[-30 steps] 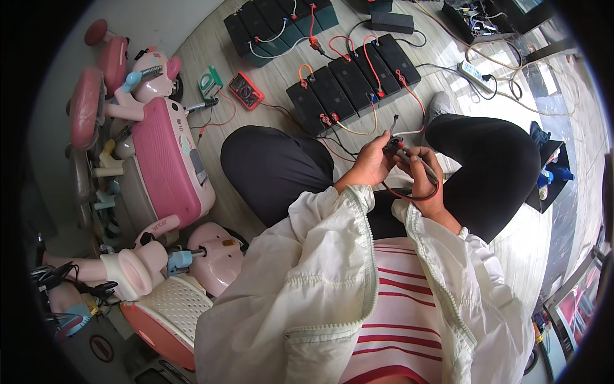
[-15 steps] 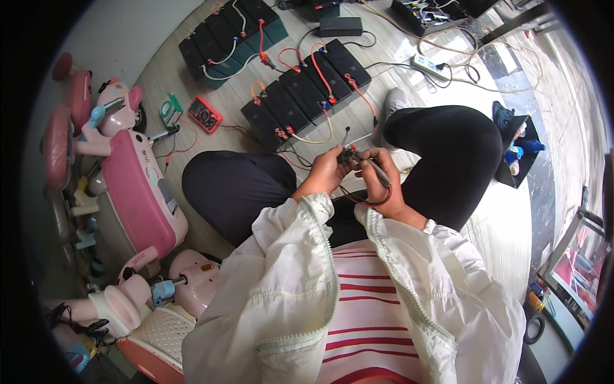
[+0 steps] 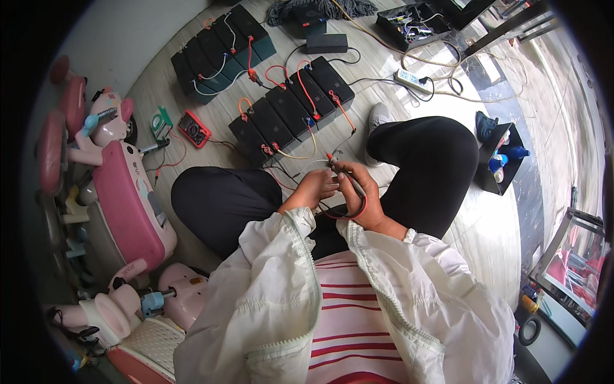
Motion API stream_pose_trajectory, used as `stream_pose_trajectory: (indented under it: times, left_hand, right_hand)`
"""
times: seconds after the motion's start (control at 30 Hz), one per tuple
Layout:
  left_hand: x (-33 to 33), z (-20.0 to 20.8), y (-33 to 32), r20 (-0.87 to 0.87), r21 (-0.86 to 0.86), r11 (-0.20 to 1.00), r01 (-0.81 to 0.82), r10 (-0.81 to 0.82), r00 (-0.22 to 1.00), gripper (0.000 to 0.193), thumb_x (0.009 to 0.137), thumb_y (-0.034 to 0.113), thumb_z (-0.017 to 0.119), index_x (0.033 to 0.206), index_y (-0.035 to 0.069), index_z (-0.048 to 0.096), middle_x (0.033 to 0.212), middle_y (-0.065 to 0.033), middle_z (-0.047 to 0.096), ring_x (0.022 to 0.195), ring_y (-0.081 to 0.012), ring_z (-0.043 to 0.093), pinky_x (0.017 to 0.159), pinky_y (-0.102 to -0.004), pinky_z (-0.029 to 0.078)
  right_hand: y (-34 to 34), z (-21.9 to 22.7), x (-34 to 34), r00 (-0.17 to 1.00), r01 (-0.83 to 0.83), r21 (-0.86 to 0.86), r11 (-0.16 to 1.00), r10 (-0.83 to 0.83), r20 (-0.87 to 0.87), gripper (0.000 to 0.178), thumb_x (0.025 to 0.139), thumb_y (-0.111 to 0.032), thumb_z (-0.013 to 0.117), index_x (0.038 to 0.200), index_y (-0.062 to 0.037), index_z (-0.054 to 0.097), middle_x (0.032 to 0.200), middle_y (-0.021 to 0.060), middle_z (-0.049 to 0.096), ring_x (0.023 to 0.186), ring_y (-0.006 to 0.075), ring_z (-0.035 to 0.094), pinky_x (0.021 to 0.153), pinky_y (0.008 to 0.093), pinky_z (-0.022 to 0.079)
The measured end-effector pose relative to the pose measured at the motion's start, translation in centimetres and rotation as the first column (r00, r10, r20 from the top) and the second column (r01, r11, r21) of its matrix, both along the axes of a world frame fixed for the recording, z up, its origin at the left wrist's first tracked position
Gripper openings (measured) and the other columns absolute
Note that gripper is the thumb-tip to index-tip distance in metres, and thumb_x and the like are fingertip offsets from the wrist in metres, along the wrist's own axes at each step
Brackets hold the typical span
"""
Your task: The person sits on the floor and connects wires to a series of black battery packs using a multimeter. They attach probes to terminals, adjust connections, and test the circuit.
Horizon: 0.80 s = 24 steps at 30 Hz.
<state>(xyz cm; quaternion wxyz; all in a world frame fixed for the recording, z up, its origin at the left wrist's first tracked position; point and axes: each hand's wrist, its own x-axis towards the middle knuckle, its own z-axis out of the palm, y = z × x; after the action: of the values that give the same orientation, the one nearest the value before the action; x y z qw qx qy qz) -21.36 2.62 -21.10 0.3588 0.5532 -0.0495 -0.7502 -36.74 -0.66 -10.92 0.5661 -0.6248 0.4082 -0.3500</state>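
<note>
Between my knees both hands are held close together. My right hand [image 3: 359,195] is closed around a slim grey rod-shaped tool [image 3: 355,184]; a red and black cable [image 3: 364,208] loops beside it. A small red-tipped piece [image 3: 330,157] sticks out beyond its fingertips. Curled in front of it, my left hand [image 3: 313,192] has its fingers pressed together; what they pinch is hidden. Dark wires run below the hands. Just ahead stands a row of black batteries [image 3: 291,105], joined by red and pale leads, with a second battery row [image 3: 220,48] behind to the left.
A red multimeter [image 3: 194,129] and a green-and-white item [image 3: 161,123] lie left. Pink children's ride-on toys [image 3: 128,198] crowd that side. A black power adapter [image 3: 326,43], a white power strip [image 3: 412,80] and an open toolbox [image 3: 382,22] are farther off. At right, a black bin [image 3: 491,181] holds bottles.
The view has shifted, so the floor things sit lower and slightly left. My left hand's fingers have drawn back from the right fingertips; the dark piece between them no longer shows.
</note>
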Motion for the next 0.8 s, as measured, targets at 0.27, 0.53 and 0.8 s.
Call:
stream_pose_trajectory:
  times: [0.27, 0.53, 0.8]
  left_hand:
    - [-0.8, 2.5, -0.6, 0.108, -0.046, 0.990, 0.131, -0.125, 0.986, 0.044, 0.092, 0.035, 0.048, 0.116, 0.000, 0.054, 0.112, -0.0167, 0.063, 0.103, -0.0270, 0.060, 0.091, -0.0397, 0.045]
    - [-1.2, 3.2, -0.3, 0.141, -0.079, 0.993, 0.089, -0.077, 0.987, 0.029, 0.094, 0.029, 0.047, 0.105, 0.004, 0.057, 0.101, -0.0093, 0.061, 0.091, -0.0200, 0.059, 0.084, -0.0335, 0.047]
    - [-1.1, 4.1, -0.1, 0.115, -0.093, 0.996, 0.013, -0.002, 0.993, 0.032, 0.095, 0.029, 0.047, 0.110, 0.003, 0.057, 0.103, -0.0101, 0.065, 0.092, -0.0206, 0.061, 0.083, -0.0352, 0.047]
  right_hand:
    - [0.1, -0.6, 0.0, 0.999, 0.035, -0.003, 0.999, -0.035, -0.007, 0.024, 0.097, -0.009, 0.052, 0.119, -0.0008, 0.056, 0.108, 0.0079, 0.061, 0.094, 0.0144, 0.063, 0.082, 0.0277, 0.051]
    - [0.4, -0.3, 0.2, 0.996, 0.082, 0.091, 0.992, -0.086, 0.034, 0.023, 0.092, -0.005, 0.056, 0.114, -0.0013, 0.059, 0.106, 0.0123, 0.063, 0.100, 0.0220, 0.061, 0.089, 0.0311, 0.047]
    - [0.4, -1.0, 0.0, 1.000, 0.026, 0.044, 0.999, -0.026, -0.003, 0.026, 0.098, -0.014, 0.050, 0.121, -0.0009, 0.055, 0.107, 0.0073, 0.061, 0.089, 0.0132, 0.061, 0.074, 0.0267, 0.050]
